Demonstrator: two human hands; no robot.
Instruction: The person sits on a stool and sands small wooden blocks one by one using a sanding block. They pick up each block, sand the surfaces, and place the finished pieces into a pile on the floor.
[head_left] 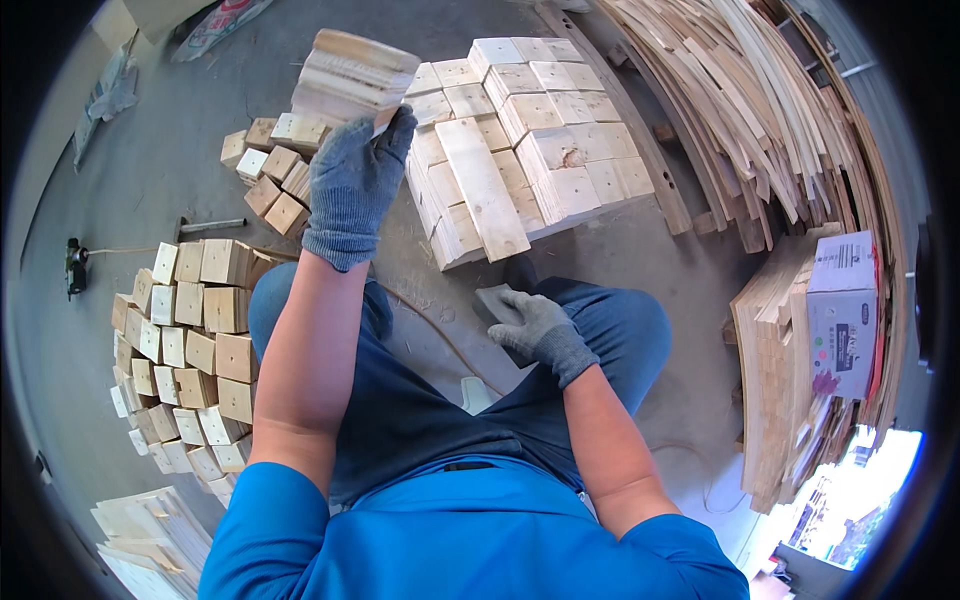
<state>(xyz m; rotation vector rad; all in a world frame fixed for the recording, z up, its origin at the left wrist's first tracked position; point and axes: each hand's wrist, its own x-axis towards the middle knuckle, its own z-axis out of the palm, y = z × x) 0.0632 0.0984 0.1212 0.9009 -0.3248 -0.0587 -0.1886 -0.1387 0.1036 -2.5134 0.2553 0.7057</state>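
My left hand (360, 180), in a grey knitted glove, is raised ahead of me and closed around the lower end of a short wooden block (352, 78). Pale and brown streaks run across the block's face. Over my right thigh rests my right hand (540, 325), also gloved. Its fingers are closed on a flat grey piece (494, 301); whether this is a sanding block cannot be made out. Beyond my knees stands a stepped stack of wooden blocks (590, 140), with a loose plank (482, 190) lying along its near side.
Many end-on blocks (200, 350) are piled at my left, with a smaller heap (275, 165) beyond. A metal bar (213, 226) and a green-black tool (76, 268) lie on the floor. Long wooden strips (740, 110) and a white carton (842, 315) are at right.
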